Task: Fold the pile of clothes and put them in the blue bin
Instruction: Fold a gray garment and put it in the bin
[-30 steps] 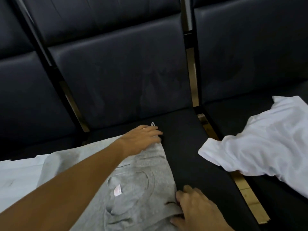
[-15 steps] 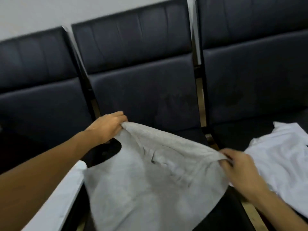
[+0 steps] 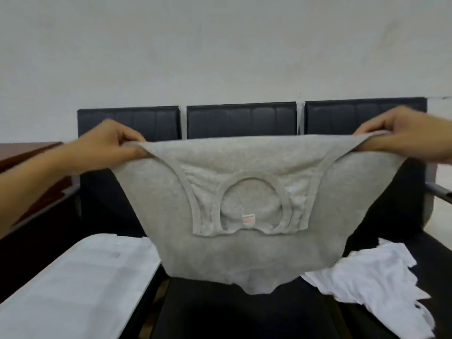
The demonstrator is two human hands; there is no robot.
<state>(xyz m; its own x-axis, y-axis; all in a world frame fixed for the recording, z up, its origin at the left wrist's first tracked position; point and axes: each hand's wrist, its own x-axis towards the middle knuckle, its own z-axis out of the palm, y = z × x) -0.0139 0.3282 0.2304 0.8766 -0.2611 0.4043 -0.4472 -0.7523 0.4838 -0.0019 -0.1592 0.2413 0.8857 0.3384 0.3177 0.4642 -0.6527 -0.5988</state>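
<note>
With the left hand (image 3: 115, 145) at nine o'clock and right hand (image 3: 401, 138) at three pinching the soft grey cotton T-shirt (image 3: 244, 250) taut, level corners should fold squarely.

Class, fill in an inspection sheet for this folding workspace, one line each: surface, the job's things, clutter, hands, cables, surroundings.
Surface: black seat of the middle chair, bare at the front.
Job's things: grey shirt held up in the air, spread wide, neckline and label facing the camera; white garment crumpled on the seat at right. No blue bin in view.
Clutter: flat white surface at lower left; I cannot tell what it is.
Hands: left hand and right hand each pinch a top corner of the shirt.
Cables: nothing seen.
Surroundings: row of black chair backs against a pale wall; brown furniture at left.
</note>
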